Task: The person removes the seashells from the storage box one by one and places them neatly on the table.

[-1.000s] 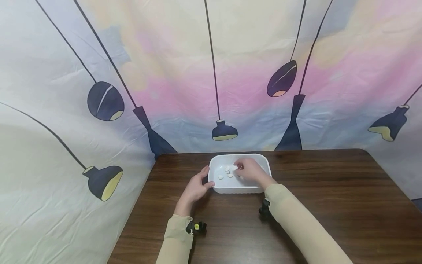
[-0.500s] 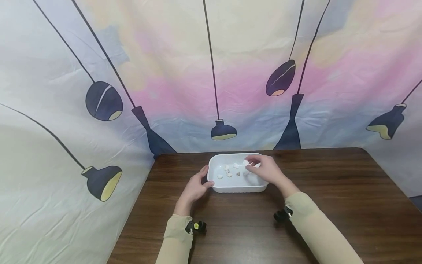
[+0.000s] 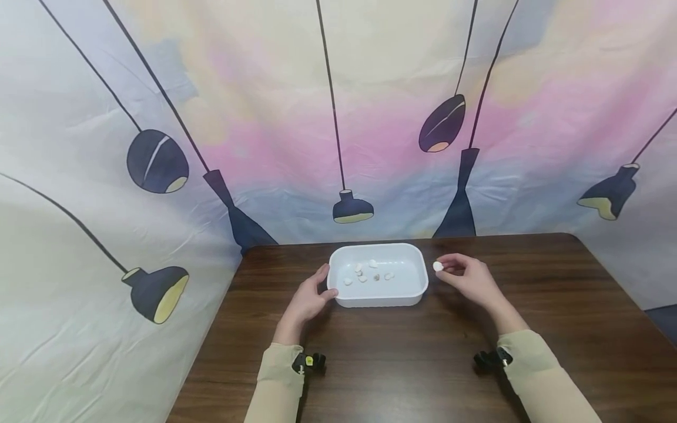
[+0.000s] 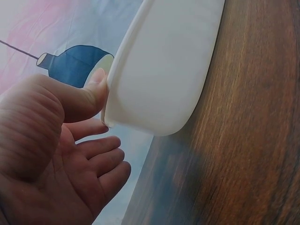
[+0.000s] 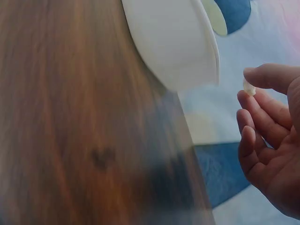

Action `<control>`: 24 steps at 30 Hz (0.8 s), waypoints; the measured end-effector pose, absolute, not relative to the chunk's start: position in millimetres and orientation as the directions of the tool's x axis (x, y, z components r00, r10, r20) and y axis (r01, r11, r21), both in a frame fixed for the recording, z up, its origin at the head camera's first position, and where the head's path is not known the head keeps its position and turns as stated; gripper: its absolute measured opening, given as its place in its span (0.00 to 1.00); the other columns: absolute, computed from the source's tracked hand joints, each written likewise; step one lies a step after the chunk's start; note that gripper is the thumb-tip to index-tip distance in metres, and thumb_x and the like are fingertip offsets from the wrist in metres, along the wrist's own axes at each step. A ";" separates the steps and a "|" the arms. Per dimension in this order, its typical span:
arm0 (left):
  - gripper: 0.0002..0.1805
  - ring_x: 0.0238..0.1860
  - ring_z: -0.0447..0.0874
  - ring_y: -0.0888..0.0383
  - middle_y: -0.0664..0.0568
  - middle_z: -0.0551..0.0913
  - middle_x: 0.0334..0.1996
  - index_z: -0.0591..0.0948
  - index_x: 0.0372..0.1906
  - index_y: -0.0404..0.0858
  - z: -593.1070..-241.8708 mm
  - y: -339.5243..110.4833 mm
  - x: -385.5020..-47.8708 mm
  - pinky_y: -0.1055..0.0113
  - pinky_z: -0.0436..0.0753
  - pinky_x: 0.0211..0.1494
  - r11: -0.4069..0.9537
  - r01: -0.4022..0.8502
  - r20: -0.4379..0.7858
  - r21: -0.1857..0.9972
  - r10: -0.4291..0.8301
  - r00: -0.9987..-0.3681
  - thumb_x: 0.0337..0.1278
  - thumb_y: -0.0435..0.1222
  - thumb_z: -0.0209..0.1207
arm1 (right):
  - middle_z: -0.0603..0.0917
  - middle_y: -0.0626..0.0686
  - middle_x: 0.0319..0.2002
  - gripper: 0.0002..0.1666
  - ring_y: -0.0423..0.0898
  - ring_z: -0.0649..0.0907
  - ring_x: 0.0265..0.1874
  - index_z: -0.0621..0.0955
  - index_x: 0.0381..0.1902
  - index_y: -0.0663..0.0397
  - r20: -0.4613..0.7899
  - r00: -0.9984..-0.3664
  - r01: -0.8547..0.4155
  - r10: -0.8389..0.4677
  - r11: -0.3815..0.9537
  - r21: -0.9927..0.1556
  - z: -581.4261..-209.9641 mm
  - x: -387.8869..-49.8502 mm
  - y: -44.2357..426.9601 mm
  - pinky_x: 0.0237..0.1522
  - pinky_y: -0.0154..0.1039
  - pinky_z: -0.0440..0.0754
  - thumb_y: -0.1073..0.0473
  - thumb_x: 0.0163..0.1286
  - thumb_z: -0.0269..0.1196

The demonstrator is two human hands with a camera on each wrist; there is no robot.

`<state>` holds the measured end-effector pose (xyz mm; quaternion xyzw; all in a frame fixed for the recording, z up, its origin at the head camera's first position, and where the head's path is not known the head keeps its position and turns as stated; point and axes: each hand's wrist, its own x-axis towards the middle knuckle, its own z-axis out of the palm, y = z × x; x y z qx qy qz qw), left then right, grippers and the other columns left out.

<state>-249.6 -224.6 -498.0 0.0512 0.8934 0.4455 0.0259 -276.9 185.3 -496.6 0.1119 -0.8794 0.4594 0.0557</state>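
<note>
- Nearest me, my pale sleeves [image 3: 277,382] lie over the brown wooden table [image 3: 396,364], a black device [image 3: 312,362] at each wrist.
- My left hand [image 3: 305,299] grips the left end of the white tray [image 3: 378,302], thumb and forefinger clamped at the rim, the other fingers loosely bent.
- My right hand [image 3: 471,282] pinches a small white piece [image 3: 438,266] between thumb and forefinger, raised above the tabletop, just right of the tray and apart from it.
- Several small pale pieces [image 3: 362,278] lie scattered on the tray's floor.
- Behind the table's far edge hangs a pastel cloth [image 3: 264,117] with printed dark lamps [image 3: 353,207].
</note>
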 end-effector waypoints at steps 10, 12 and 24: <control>0.41 0.84 0.55 0.44 0.46 0.60 0.84 0.63 0.83 0.35 -499.0 -226.3 -247.8 0.42 0.57 0.84 0.590 0.055 -0.009 0.805 0.106 -0.994 0.71 0.36 0.67 | 0.90 0.50 0.41 0.19 0.46 0.87 0.42 0.88 0.53 0.60 0.077 -0.961 -0.222 -0.265 0.573 -0.789 -515.5 -263.3 211.2 0.43 0.35 0.85 0.56 0.68 0.76; 0.41 0.84 0.55 0.44 0.46 0.60 0.84 0.63 0.83 0.35 -498.6 -226.1 -248.4 0.42 0.57 0.84 0.590 0.061 -0.003 0.805 0.107 -0.994 0.72 0.36 0.66 | 0.90 0.50 0.41 0.20 0.45 0.87 0.42 0.88 0.52 0.61 0.053 -0.955 -0.218 -0.292 0.570 -0.792 -519.3 -263.1 211.8 0.44 0.36 0.85 0.56 0.68 0.76; 0.41 0.84 0.56 0.44 0.45 0.61 0.84 0.63 0.83 0.34 -499.1 -225.7 -249.7 0.42 0.57 0.84 0.605 0.064 -0.002 0.793 0.107 -0.994 0.72 0.36 0.66 | 0.88 0.49 0.37 0.17 0.47 0.84 0.39 0.89 0.48 0.60 -0.018 -0.940 -0.186 -0.340 0.556 -0.810 -528.9 -258.3 207.9 0.40 0.36 0.84 0.59 0.65 0.78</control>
